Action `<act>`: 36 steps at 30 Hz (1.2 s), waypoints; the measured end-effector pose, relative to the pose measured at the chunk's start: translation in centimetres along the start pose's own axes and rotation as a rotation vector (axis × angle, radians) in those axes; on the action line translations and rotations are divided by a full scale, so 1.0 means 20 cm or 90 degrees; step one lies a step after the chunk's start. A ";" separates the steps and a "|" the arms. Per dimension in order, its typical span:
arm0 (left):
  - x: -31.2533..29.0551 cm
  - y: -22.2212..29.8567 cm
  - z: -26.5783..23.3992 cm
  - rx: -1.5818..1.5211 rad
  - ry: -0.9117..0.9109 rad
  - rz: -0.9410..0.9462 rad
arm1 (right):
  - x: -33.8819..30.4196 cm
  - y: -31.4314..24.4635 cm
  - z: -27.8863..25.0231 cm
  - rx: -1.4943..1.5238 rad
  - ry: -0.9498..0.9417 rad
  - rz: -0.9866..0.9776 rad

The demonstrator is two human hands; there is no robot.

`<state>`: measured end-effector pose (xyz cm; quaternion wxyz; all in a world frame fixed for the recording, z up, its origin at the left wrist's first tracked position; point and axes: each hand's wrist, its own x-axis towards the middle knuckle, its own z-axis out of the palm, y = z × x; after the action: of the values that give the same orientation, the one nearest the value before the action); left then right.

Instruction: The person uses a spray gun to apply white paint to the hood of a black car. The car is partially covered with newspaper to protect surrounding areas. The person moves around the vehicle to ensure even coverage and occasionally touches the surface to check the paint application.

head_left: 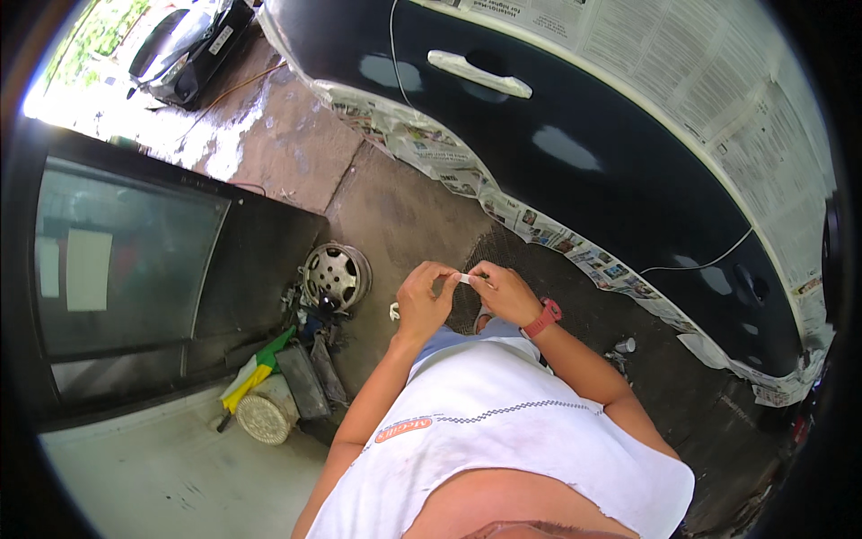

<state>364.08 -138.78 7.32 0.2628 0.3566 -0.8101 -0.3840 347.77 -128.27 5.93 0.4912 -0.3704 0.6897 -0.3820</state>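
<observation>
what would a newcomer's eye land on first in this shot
Probably the dark car side across the upper right, edged with newspaper masking above and below. Next, near the centre, the person's left grip and right grip pinch a small white piece, with a red watch on the right arm. Left of them, a silvery wheel rim stands out.

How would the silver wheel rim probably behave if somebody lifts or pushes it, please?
The wheel rim has a metallic shine, so it is probably stiff and fairly heavy. Its round outline suggests it could roll if stood on edge. The openings around its hub might offer a hold.
</observation>
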 end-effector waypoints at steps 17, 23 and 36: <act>1.24 -1.09 0.06 0.287 -0.453 0.285 | 0.74 0.34 0.78 0.528 0.394 0.094; 2.45 -0.67 -0.17 0.185 -0.015 0.576 | 1.06 1.03 1.47 0.186 0.530 0.205; 2.96 0.05 -0.23 0.520 -0.055 1.036 | 1.11 1.31 2.22 -0.029 0.363 0.413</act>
<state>331.04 -186.49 19.76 0.2755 -0.2746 -0.8935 0.2243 381.42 -143.85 -36.27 0.3676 -0.0247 0.8867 -0.2793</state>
